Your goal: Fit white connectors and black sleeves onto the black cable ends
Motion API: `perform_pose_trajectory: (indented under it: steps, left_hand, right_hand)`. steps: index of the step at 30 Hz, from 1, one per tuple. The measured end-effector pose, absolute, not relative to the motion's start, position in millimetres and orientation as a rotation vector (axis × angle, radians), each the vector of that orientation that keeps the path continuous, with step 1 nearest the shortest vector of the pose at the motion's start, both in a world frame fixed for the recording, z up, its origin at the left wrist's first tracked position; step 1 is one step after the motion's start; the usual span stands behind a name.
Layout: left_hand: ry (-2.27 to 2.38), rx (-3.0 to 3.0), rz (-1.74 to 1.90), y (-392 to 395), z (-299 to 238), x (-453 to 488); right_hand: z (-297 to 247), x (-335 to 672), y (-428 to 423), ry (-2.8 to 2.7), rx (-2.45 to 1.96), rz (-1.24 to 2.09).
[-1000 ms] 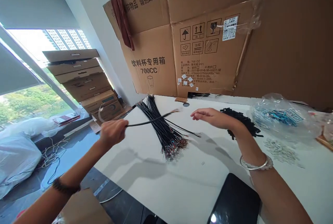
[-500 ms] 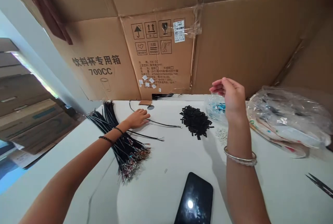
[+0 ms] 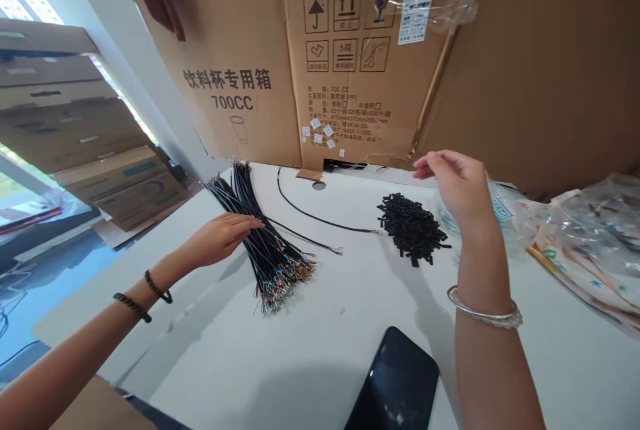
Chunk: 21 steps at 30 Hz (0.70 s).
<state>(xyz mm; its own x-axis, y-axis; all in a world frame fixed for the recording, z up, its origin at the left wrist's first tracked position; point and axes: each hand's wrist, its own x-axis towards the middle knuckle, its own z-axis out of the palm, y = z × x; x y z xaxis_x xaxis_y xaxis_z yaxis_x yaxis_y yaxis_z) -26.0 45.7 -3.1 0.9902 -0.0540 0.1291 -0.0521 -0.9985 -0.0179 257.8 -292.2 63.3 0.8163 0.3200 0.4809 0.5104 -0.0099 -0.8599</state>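
My left hand (image 3: 223, 237) is stretched out flat over the near side of a bundle of black cables (image 3: 257, 233). Its fingertips reach across the cables, whose stripped wire ends (image 3: 285, 280) point toward me. To the right of the bundle a single black cable (image 3: 320, 218) lies in a curve on the table. A second cable (image 3: 305, 239) sticks out from the bundle. My right hand (image 3: 463, 183) is raised beyond a heap of short black tube pieces (image 3: 413, 227), fingers loosely bent and nothing visible in them. Part of its fingers is hidden by the thumb.
A smartphone (image 3: 397, 383) lies at the front of the white table (image 3: 210, 363). Clear plastic bags (image 3: 600, 223) stand at the right. A large cardboard box (image 3: 240, 37) forms a wall along the back, and the table has a round hole (image 3: 319, 185) near it.
My left hand has drawn back leftward from the single curved cable to over the bundle. My right hand stays raised in nearly the same pose. The camera view has turned left.
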Motion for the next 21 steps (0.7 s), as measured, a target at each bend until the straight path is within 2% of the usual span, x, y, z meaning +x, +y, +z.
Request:
perform_pose_trajectory:
  steps: [5,13,21]
  left_hand:
    - [0.073,-3.143,-0.263,44,-25,-41]
    - [0.184,-3.152,-0.359,44,-38,-31]
    - [0.211,-3.197,-0.456,51,-47,-42]
  right_hand:
    - [67,265,-311,-0.601,-1.599,-0.180]
    - [71,270,-334,-0.393,-1.605,-0.395]
    - [74,269,-333,-0.391,-1.635,-0.401]
